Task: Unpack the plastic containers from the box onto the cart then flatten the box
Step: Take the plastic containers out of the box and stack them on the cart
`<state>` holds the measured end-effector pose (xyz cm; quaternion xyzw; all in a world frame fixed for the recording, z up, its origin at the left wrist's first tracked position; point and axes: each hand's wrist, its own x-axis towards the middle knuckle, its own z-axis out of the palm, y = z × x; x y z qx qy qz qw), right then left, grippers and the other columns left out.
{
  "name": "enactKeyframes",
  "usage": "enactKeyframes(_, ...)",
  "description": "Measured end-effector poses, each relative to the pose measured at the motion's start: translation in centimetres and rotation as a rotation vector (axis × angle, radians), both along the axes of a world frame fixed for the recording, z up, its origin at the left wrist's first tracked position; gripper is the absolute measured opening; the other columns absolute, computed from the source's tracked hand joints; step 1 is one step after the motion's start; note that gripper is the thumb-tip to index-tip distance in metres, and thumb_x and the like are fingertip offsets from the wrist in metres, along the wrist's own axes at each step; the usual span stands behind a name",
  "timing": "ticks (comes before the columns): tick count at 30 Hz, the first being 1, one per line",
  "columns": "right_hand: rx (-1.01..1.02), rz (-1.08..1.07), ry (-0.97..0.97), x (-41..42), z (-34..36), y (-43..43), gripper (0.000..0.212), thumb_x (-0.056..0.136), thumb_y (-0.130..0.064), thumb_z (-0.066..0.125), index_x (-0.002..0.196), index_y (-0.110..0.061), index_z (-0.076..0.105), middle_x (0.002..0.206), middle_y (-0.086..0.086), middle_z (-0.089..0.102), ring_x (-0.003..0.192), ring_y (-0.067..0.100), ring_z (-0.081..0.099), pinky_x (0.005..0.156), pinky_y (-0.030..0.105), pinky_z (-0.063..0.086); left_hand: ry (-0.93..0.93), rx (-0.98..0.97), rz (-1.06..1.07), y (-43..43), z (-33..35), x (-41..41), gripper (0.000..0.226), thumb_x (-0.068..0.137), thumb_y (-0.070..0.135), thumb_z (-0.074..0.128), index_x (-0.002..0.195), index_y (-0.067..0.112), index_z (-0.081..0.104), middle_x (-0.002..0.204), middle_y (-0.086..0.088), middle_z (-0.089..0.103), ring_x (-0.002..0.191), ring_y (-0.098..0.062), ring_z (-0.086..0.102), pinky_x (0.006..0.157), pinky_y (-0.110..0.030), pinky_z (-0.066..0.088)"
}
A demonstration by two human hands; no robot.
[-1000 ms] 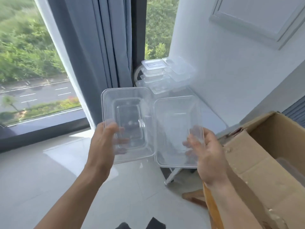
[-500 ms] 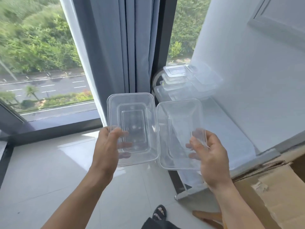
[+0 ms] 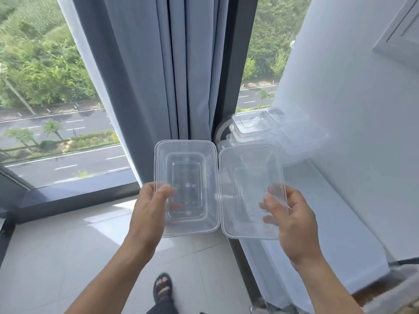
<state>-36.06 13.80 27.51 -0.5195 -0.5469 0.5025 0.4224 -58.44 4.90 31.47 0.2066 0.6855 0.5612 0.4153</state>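
1. Nearest, at the bottom edge, a sandalled foot [image 3: 162, 287] stands on the pale tiled floor [image 3: 56, 245]; two bare forearms reach up and away from it.
2. The left hand [image 3: 148, 214] and the right hand [image 3: 292, 225] are held well apart, each clamped on one near corner of the open clear container [image 3: 192, 159]; on each hand the thumb lies on the near face, and the fingers curl behind, showing through the plastic.
3. The container is held up in the air, its two halves spread side by side and meeting along a middle seam; the left half is over the floor, and the right half is over the near left edge of the cart [image 3: 335, 223].
4. The cart's pale top runs away along the right, against the white wall [image 3: 351, 98].
5. At the cart's far end sits a stack of clear containers [image 3: 251, 126]; more clear containers [image 3: 299, 141] lie just to its right, touching the wall.
6. Farther left hangs a grey-blue curtain [image 3: 172, 75]; beyond the window [image 3: 45, 137] a road and green trees show far below.
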Motion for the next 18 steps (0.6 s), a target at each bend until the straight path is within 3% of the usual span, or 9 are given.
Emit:
enactKeyframes(13, -0.024, -0.335, -0.025, -10.0, -0.7, 8.6, 0.021, 0.091, -0.021, 0.068, 0.112, -0.023, 0.064, 0.097, -0.018, 0.071, 0.095, 0.019, 0.069, 0.078, 0.042, 0.057, -0.022, 0.024, -0.295, 16.8, -1.1, -11.7, 0.037, 0.074, 0.044, 0.057, 0.101, 0.019, 0.058, 0.110, -0.005, 0.069, 0.089, -0.026, 0.074, 0.094, -0.065, 0.049)
enactKeyframes(18, -0.041, -0.432, -0.010, -10.2, -0.7, 10.4, 0.020, 0.091, -0.023, 0.067, 0.110, -0.026, 0.063, 0.097, -0.019, 0.071, 0.092, 0.011, 0.069, 0.076, 0.035, 0.055, -0.022, -0.006, -0.410, 21.2, -1.9, -11.3, 0.036, 0.076, 0.045, 0.057, 0.102, 0.020, 0.061, 0.106, 0.002, 0.070, 0.088, -0.022, 0.074, 0.092, -0.062, 0.051)
